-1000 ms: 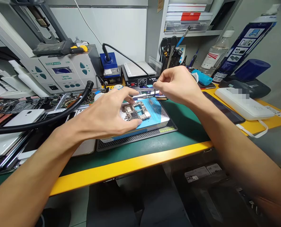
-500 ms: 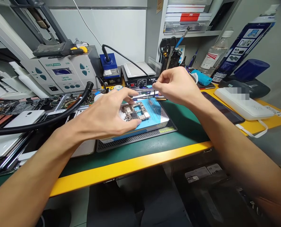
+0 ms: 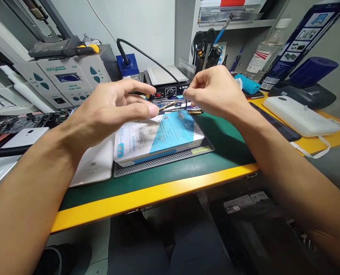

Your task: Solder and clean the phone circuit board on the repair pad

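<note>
My left hand [image 3: 112,105] holds a phone circuit board [image 3: 167,106], thumb below and fingers curled behind, index finger stretched out above. The board is raised off the book and appears nearly edge-on, a thin strip past my thumb tip. Below it lies a thick blue-and-white book [image 3: 170,131] on a grey perforated mat [image 3: 161,158]. My right hand [image 3: 212,91] is closed in a pinch above the book's far right corner. A black cable [image 3: 149,57] runs down to its fingertips; what they grip, if anything, is hidden.
Behind stand a soldering station with a blue holder [image 3: 128,65], a grey-white hot-air unit [image 3: 63,80] and a black box with a dial [image 3: 170,92]. White phones [image 3: 94,164] lie left. A pen holder [image 3: 208,61], bottle [image 3: 263,53] and white power bank [image 3: 298,116] are right.
My left hand has lifted the circuit board off the book and tilted it nearly edge-on. My right hand keeps its pinch in about the same place. The view has shifted downward a little.
</note>
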The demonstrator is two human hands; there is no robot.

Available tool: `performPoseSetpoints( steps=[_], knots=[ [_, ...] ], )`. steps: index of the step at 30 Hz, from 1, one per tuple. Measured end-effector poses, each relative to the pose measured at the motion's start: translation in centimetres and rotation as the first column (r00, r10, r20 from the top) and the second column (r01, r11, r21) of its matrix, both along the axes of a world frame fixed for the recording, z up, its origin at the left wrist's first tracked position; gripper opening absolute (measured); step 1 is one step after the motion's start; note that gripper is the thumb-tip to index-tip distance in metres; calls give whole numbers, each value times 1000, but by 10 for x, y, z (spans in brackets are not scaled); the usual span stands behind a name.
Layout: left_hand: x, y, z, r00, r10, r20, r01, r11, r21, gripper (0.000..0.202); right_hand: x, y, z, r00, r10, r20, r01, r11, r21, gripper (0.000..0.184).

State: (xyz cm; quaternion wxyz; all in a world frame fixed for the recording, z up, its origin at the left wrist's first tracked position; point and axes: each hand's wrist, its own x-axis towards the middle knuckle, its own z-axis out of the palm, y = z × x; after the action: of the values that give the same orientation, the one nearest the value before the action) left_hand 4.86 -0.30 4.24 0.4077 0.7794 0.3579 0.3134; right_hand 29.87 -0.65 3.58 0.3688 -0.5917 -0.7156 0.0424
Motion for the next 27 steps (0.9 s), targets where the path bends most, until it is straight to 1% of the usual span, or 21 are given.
performPoseSetpoints(
  steps=[5, 11, 13, 15, 17, 20, 24, 27],
  knots=[
    [2, -4, 1, 1000, 4, 15, -4, 999, -40, 53, 2, 1, -1, 1000, 30, 1, -30, 999, 12, 16],
    [2, -4, 2, 1000, -11, 3, 11, 999, -52, 52, 3, 1, -1, 1000, 11, 15, -11, 1000, -10, 16],
    [3, -4, -1, 999, -21, -33, 21, 1000, -5, 56, 3, 1, -1, 1000, 18, 14, -18, 1000, -10, 16],
    [4, -4, -6, 995, -29, -95, 38, 995, 92, 63, 2, 0, -1, 1000, 23, 11, -23, 1000, -2, 17],
    [5, -5, -10, 986, -26, -163, 58, 979, 195, 66, 1, 0, 0, 1000, 19, -1, -19, 1000, 5, 17],
    [7, -8, -13, 970, -4, -245, 78, 953, 294, 68, -1, -1, 2, 1000, 9, -18, -9, 1000, -9, 17],
    [9, -11, -13, 942, 43, -332, 87, 926, 366, 66, -2, 0, 2, 1000, -1, -28, 1, 1000, -22, 17],
    [9, -11, -15, 935, 71, -349, 75, 919, 388, 65, -2, 2, 0, 1000, -18, -17, 18, 1000, 0, 15]
  ],
)
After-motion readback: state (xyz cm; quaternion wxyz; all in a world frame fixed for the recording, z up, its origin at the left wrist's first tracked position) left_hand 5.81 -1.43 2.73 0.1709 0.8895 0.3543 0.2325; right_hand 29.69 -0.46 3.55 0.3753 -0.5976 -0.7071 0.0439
